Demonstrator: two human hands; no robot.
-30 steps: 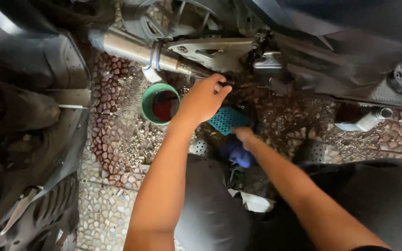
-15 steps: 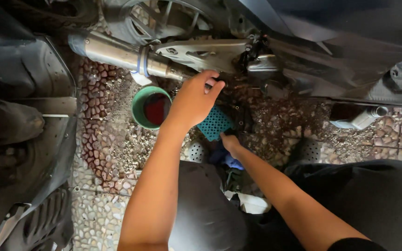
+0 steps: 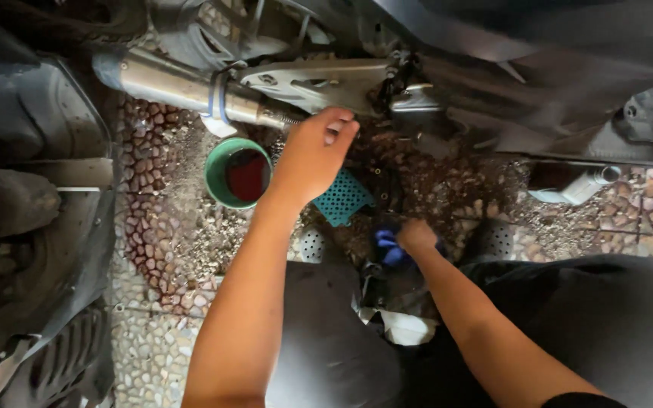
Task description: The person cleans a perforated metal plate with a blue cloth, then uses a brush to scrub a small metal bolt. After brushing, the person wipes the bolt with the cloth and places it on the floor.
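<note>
Two bare hands work low beside a motorcycle, seen from above. Left hand (image 3: 313, 155) reaches up and forward, fingers loosely curled together, tips at the dark gap just under the silver bracket (image 3: 319, 79) where it meets the exhaust pipe (image 3: 183, 85). Pipe's long axis runs left to right, dropping slightly toward the hand. Cannot tell whether the fingertips pinch a bolt or merely rest on metal; the spot is in shadow.

Right hand (image 3: 416, 236) sits lower and nearer the body, closed around a blue rag (image 3: 388, 248), knuckles up, well short of the bracket. Left hand is plainly the closer one to the engine underside.

Teal perforated tray (image 3: 344, 198) lies on the pebbled floor (image 3: 168, 227) directly beneath the left wrist, between the two hands. Green bowl (image 3: 237, 172) holding dark red liquid stands just left of the left forearm, under the pipe's clamp, apart from the tray.

White plastic bottle (image 3: 574, 185) lies on its side far right, well apart from both hands. Dark trousers fill the lower frame.
</note>
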